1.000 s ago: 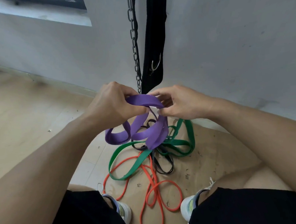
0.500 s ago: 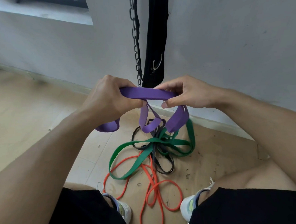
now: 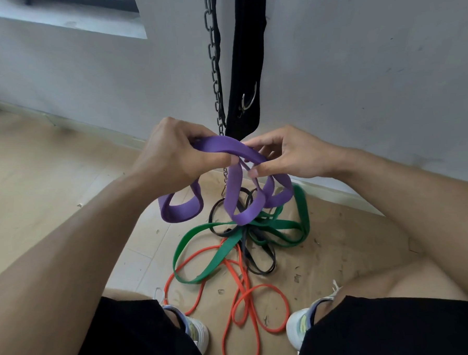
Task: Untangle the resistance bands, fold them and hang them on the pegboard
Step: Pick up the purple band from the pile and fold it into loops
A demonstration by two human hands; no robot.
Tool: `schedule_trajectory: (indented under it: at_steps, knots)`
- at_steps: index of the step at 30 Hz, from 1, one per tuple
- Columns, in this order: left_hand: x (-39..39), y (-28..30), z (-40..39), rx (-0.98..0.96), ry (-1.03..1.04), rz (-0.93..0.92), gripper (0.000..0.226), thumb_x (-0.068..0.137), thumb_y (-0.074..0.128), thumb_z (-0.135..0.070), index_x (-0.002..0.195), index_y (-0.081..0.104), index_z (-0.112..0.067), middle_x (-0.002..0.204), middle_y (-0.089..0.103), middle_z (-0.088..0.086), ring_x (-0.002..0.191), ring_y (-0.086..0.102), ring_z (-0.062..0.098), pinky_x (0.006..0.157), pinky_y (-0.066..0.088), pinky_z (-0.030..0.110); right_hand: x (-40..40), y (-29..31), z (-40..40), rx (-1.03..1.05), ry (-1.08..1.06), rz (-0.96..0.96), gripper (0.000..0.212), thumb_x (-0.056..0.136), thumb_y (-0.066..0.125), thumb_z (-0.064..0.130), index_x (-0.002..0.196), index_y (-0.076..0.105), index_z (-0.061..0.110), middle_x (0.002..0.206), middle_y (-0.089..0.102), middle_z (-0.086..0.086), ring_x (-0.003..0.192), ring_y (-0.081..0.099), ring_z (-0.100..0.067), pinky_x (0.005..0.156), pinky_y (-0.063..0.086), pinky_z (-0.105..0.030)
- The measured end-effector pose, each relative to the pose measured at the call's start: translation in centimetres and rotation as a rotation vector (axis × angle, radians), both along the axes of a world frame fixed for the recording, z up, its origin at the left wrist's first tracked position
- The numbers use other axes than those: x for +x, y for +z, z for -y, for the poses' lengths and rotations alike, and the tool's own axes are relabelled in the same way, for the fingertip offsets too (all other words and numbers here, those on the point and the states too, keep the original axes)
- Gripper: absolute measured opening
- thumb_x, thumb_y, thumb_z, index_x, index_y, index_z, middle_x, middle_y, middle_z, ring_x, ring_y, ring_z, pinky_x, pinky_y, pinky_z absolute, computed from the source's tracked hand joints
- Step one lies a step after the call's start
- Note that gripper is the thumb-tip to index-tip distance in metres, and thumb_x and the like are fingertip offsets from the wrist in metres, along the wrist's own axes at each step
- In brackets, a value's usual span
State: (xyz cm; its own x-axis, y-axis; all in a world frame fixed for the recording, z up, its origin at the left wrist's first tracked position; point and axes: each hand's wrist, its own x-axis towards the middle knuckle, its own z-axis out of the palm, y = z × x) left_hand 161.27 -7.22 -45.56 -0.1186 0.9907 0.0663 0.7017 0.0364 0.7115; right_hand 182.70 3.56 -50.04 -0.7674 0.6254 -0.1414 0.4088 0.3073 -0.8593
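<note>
Purple band: I am holding one wide purple band (image 3: 227, 150) up in front of me, above the floor, its top stretch running between my two hands and three loops of it hanging down below them.
Left hand: my left hand (image 3: 172, 156) is gripping the purple band's left end, fingers curled over it and thumb pressing from beneath.
Right hand: my right hand (image 3: 288, 154) is pinching the band's right part between thumb and fingertips.
Bands on the floor: three more are lying tangled together beneath my hands, one green band (image 3: 205, 268), one orange band (image 3: 257, 306) and one thin black band (image 3: 262, 268); they are crossing each other near the middle, and I cannot tell which is lying over which there.
Floor: the pale floor (image 3: 37, 174) is bearing the tangle between my two shoes (image 3: 299, 326).
Wall: one dark chain (image 3: 212, 56) and one black strap (image 3: 248, 62) with a metal ring are hanging side by side against the grey wall (image 3: 357, 62), behind my hands.
Clothing: black shorts (image 3: 132, 337) are covering both my thighs at the near edge.
</note>
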Motion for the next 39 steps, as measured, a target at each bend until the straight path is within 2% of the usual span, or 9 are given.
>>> schedule_trajectory:
  at_steps: [3, 6, 9, 12, 17, 22, 28, 33, 39]
  knots:
    - [0.2, 0.0, 0.0, 0.007, -0.006, 0.039, 0.018, 0.073, 0.087, -0.037, 0.085, 0.079, -0.027, 0.067, 0.072, 0.002, 0.057, 0.059, 0.012, 0.050, 0.043, 0.016, -0.2, -0.2, 0.3, -0.039, 0.017, -0.034, 0.043, 0.085, 0.084, 0.014, 0.123, 0.074, 0.032, 0.108, 0.080, 0.000, 0.104, 0.074, -0.021, 0.102, 0.057, -0.049]
    - [0.2, -0.3, 0.0, -0.003, -0.022, 0.109, 0.019, 0.073, 0.088, -0.034, 0.088, 0.080, -0.026, 0.074, 0.076, 0.003, 0.070, 0.069, 0.022, 0.064, 0.055, 0.030, -0.4, -0.4, 0.8, -0.082, 0.040, -0.076, 0.040, 0.087, 0.082, 0.011, 0.125, 0.073, 0.020, 0.119, 0.078, -0.001, 0.116, 0.072, -0.018, 0.111, 0.050, -0.043]
    - [0.0, -0.3, -0.2, -0.038, -0.022, 0.217, 0.022, 0.073, 0.089, -0.031, 0.091, 0.080, -0.023, 0.079, 0.078, 0.003, 0.077, 0.072, 0.026, 0.075, 0.058, 0.038, -0.5, -0.5, 0.8, -0.139, 0.019, -0.136, 0.032, 0.088, 0.080, 0.006, 0.117, 0.071, 0.011, 0.117, 0.077, -0.010, 0.111, 0.073, -0.022, 0.105, 0.054, -0.041]
    - [-0.5, -0.2, -0.2, -0.065, -0.043, 0.346, 0.023, 0.074, 0.089, -0.024, 0.094, 0.079, -0.017, 0.083, 0.078, 0.006, 0.075, 0.071, 0.020, 0.079, 0.057, 0.038, -0.6, 0.2, 1.0, -0.183, 0.018, -0.174, 0.028, 0.086, 0.079, 0.000, 0.108, 0.067, 0.014, 0.107, 0.078, -0.004, 0.100, 0.074, -0.015, 0.094, 0.057, -0.031]
    - [-0.9, -0.3, -0.4, -0.061, -0.076, 0.471, 0.034, 0.071, 0.087, -0.028, 0.098, 0.076, -0.011, 0.086, 0.078, 0.009, 0.076, 0.071, 0.017, 0.076, 0.056, 0.031, -1.2, 0.9, 1.7, -0.102, -0.087, -0.240, 0.032, 0.082, 0.085, 0.002, 0.106, 0.067, 0.015, 0.107, 0.078, -0.013, 0.103, 0.075, -0.028, 0.100, 0.058, -0.043]
    - [-0.5, -0.9, -0.6, -0.040, -0.076, 0.417, 0.045, 0.071, 0.089, -0.021, 0.110, 0.070, -0.011, 0.095, 0.080, 0.006, 0.087, 0.076, 0.021, 0.084, 0.061, 0.032, -0.8, 2.2, 1.7, -0.050, -0.195, -0.333, 0.037, 0.082, 0.085, 0.004, 0.111, 0.072, 0.022, 0.094, 0.078, 0.007, 0.088, 0.072, -0.009, 0.088, 0.058, -0.025]
    - [-0.1, -1.5, -1.0, 0.041, -0.068, 0.328, 0.033, 0.080, 0.084, -0.025, 0.109, 0.075, -0.013, 0.095, 0.079, 0.001, 0.088, 0.075, 0.019, 0.088, 0.060, 0.032, -0.7, 2.6, 2.0, 0.099, -0.272, -0.316, 0.044, 0.078, 0.090, 0.014, 0.108, 0.062, 0.030, 0.091, 0.076, 0.010, 0.083, 0.070, -0.015, 0.082, 0.059, -0.036]
    - [0.7, -1.3, -0.7, 0.096, -0.063, 0.333, 0.021, 0.088, 0.078, -0.025, 0.108, 0.075, -0.019, 0.093, 0.078, 0.000, 0.089, 0.073, 0.017, 0.086, 0.059, 0.036, -0.5, 3.6, 3.0, 0.338, -0.289, -0.230, 0.039, 0.084, 0.086, 0.022, 0.099, 0.057, 0.045, 0.104, 0.075, 0.012, 0.098, 0.072, -0.006, 0.093, 0.059, -0.029]
    - [2.3, 0.2, -0.1, 0.215, -0.088, 0.376, 0.036, 0.089, 0.076, -0.026, 0.122, 0.064, -0.024, 0.102, 0.075, -0.007, 0.094, 0.071, 0.009, 0.089, 0.059, 0.032, 0.2, 7.1, 3.8, 0.259, -0.406, -0.298, 0.029, 0.080, 0.089, 0.016, 0.094, 0.072, 0.035, 0.094, 0.078, 0.012, 0.086, 0.075, -0.010, 0.084, 0.064, -0.035]
